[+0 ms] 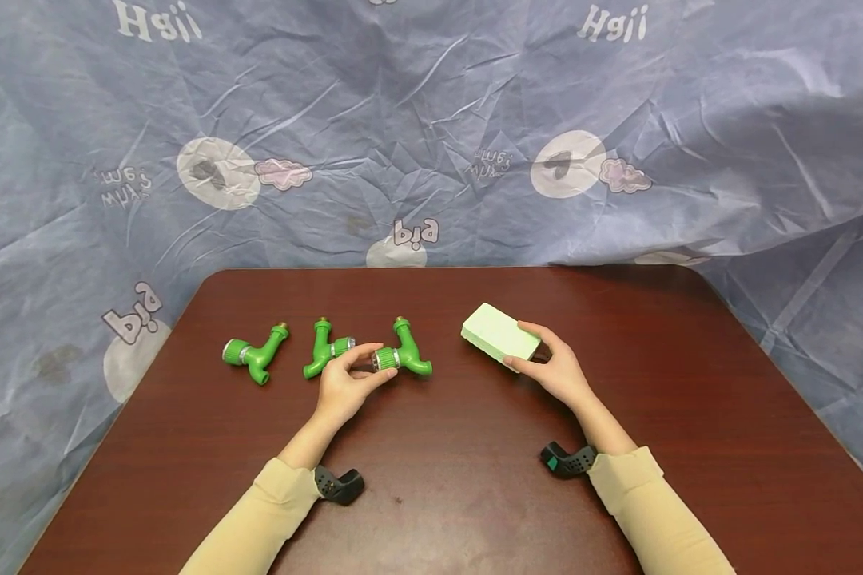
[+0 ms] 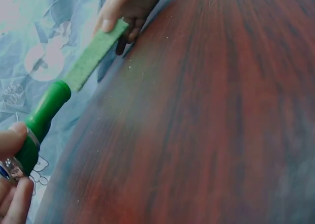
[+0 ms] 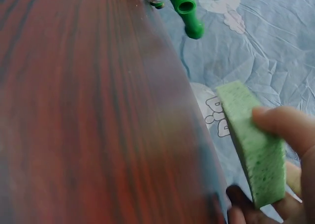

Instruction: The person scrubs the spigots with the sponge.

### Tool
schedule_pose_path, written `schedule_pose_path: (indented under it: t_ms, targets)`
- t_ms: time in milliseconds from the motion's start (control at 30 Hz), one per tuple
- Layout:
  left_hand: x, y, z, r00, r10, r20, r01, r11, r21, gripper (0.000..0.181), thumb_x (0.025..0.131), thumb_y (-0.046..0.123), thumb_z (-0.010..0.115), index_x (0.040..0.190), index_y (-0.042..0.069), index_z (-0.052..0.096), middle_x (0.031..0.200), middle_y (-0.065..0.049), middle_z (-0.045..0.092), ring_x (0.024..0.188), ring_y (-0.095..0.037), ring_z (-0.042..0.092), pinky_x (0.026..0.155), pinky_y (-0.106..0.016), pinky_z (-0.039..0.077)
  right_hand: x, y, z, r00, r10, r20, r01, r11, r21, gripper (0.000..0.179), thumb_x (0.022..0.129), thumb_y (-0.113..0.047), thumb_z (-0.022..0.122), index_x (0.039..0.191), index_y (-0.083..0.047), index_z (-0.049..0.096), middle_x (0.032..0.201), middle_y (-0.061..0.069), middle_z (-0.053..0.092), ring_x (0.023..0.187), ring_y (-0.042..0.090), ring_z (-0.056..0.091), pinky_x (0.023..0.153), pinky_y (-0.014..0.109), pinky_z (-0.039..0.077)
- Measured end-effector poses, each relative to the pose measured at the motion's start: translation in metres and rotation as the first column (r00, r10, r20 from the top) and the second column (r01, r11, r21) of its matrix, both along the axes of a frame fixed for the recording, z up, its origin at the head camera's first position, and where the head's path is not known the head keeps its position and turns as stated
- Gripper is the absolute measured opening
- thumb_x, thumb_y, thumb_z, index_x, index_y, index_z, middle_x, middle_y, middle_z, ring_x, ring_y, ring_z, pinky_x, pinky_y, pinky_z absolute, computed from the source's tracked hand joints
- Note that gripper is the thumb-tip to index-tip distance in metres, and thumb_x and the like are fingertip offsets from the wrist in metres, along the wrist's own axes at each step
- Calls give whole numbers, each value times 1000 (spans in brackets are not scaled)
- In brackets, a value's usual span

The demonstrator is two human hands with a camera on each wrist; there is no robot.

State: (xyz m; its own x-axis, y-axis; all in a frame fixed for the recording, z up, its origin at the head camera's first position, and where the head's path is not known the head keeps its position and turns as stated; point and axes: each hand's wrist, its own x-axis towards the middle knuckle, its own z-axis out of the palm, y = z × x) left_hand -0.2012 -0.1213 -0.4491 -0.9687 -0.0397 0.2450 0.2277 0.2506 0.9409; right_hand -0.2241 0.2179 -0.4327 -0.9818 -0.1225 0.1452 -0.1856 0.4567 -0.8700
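Note:
Between thumb and fingers, my left hand [image 1: 344, 386] pinches the ribbed green knob of a green tap [image 1: 411, 356]. The tap's spout points right, its brass-tipped inlet away from me. In the left wrist view the tap [image 2: 45, 111] appears raised at the table's far side. My right hand [image 1: 557, 372] grips a pale green sponge [image 1: 499, 331] by its near right end. Pores show on the sponge [image 3: 256, 150] in the right wrist view, with the thumb lying on one face. A gap separates sponge and tap.
Just left of the held tap lies a second green tap [image 1: 322, 351], partly behind the left hand. A third green tap [image 1: 255, 354] lies farther left on the dark brown table [image 1: 460, 479]. A wrinkled blue-grey cloth [image 1: 431, 120] hangs behind the table's far edge.

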Motion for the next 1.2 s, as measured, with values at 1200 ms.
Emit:
schedule_pose_path:
  t_ms: [1200]
  targets:
    - [6, 39, 105, 984, -154, -86, 167, 970, 176, 43, 70, -7, 77, 112, -6, 64, 102, -23, 65, 76, -38, 66, 69, -30, 57, 20, -37, 88, 956, 244, -160, -283, 913, -294, 62, 79, 4, 72, 135, -6, 48, 124, 11, 51, 92, 18, 61, 73, 27, 55]
